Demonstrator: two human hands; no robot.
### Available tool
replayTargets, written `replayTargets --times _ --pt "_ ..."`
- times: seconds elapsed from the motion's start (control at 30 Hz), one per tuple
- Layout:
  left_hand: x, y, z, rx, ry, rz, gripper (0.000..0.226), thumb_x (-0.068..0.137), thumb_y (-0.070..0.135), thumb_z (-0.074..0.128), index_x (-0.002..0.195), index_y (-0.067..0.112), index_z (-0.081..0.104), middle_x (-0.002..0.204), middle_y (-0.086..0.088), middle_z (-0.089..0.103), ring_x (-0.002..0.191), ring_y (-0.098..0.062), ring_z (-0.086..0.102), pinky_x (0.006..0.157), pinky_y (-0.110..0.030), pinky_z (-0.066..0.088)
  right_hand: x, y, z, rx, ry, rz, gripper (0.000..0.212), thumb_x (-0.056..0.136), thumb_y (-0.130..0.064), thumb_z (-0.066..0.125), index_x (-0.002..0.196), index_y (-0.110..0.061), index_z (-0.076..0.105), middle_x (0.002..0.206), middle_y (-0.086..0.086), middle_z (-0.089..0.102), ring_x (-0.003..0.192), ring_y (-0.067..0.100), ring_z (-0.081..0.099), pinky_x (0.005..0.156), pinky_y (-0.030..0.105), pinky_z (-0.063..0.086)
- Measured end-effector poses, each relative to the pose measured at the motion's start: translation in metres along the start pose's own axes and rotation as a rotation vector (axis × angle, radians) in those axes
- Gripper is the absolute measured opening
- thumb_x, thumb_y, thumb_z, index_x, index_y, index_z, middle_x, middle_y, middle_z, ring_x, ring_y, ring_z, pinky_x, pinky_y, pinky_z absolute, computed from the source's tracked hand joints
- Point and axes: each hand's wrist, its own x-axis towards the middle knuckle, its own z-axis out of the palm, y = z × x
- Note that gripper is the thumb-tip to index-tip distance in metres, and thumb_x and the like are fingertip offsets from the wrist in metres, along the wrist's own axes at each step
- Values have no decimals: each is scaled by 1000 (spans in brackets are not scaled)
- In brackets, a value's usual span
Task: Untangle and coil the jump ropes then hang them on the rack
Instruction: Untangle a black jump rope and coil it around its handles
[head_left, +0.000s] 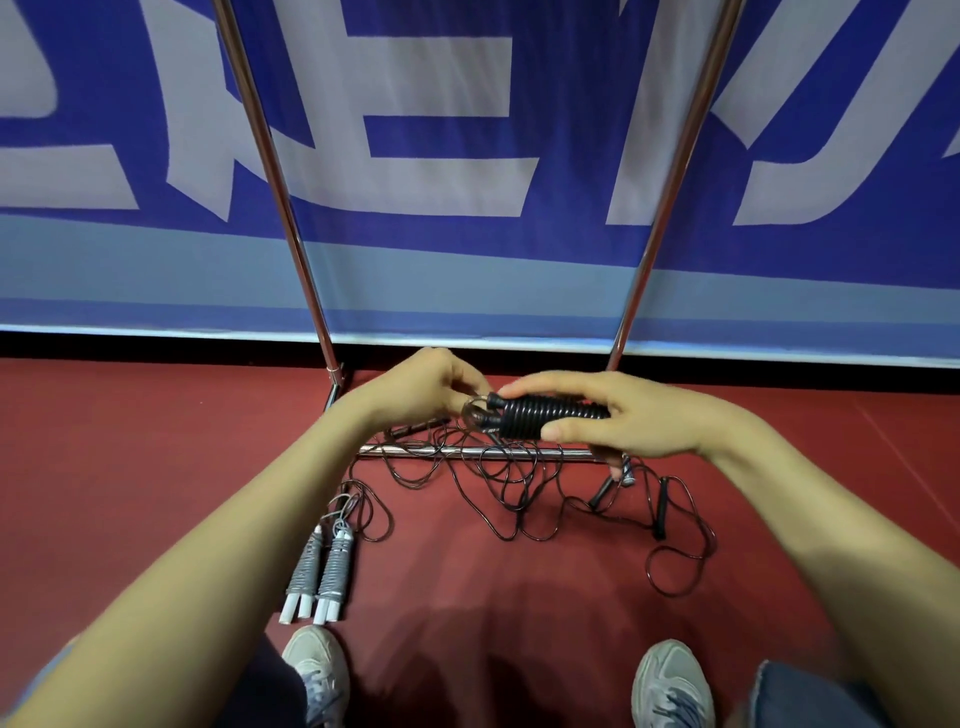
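While you hold the black cord-wound jump rope bundle (550, 415): coiling looks nearly done; next, secure the loose end, then lift to the chrome tube rack (275, 171).
Right hand (628, 421): curled round bundle, above rack's base bar (467, 452).
Left hand (426, 389): pinching the end loop.
Bundle look: tight, even turns over handles.
Floor: thin black cord tangle (519, 499) unsorted.

Left hand (426, 387), right hand (623, 415) meet, fingers curled.

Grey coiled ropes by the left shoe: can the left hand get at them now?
Probably, once freed: the left hand is pinching the end of the black coiled rope, but nothing covers the grey coiled ropes.
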Motion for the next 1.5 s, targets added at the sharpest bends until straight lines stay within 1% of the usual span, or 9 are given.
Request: replayTargets --times 0.13,0.27,0.43,0.6,0.83,0.97,1.13,1.27,1.5 --pt "4 3 7 142 -68 -20 10 77 14 78 87 15 76 73 3 71 65 -3 59 69 -23 50 10 -1 12 -73 -221 167 46 97 -29 56 135 -52 43 107 7 65 49 15 56 47 19 46" --pt "10 9 30 244 125 11 10 82 9 70 91 8 75 72 6 65 64 1 54 60 -6 38 19 8 13 -122 -169 303 45 97 -31 55 133 -53 38 100 12 66 48 15 58 45 21 47" --pt "12 20 32 -118 423 -85 8 88 9 65 88 9 72 64 6 61 44 8 49 50 -5 35 22 13 14 -192 167 284 61 95 -34 58 140 -37 17 90 11 64 51 23 61 44 23 48" --pt "12 31 32 -289 518 -57 16 91 16 64 104 13 73 68 5 63 55 -8 51 56 -13 41 23 18 10 -341 369 251 68 95 -43 53 149 -37 10 95 0 58 63 11 53 67 31 42" --pt "6 29 30 -837 415 -81 17 91 3 61 106 4 68 85 -6 66 56 -8 51 49 -16 39 21 23 -3 -296 604 207 60 95 -46 52 146 -33 23 104 2 59 82 19 57 72 33 40" --pt "-1 25 26 -970 283 -139 9 91 5 59 96 6 67 75 -1 69 54 -5 54 49 -14 42 15 16 -4 -155 616 116 52 94 -42 56 140 -39 31 102 -5 60 60 28 62 67 39 56" --pt "-5 15 21 -843 192 -90 9 89 8 61 94 5 68 73 -4 67 55 -11 54 57 -21 48 9 15 -6 -41 574 50 51 92 -37 60 136 -44 36 93 -11 57 60 27 63 60 36 58" --pt "-9 6 23 -512 135 -128 33 89 36 61 82 5 69 63 0 59 51 -10 48 53 -23 36 6 12 -6 55 502 -62 45 91 -28 64 129 -44 46 89 -7 57 59 20 57 57 31 54" --pt "-12 -6 6 -88 123 -39 18 81 19 74 66 29 74 59 10 58 57 -6 46 60 -17 36 4 6 0 -163 217 -89 43 88 -34 69 127 -44 54 110 -20 65 100 5 61 90 25 46"
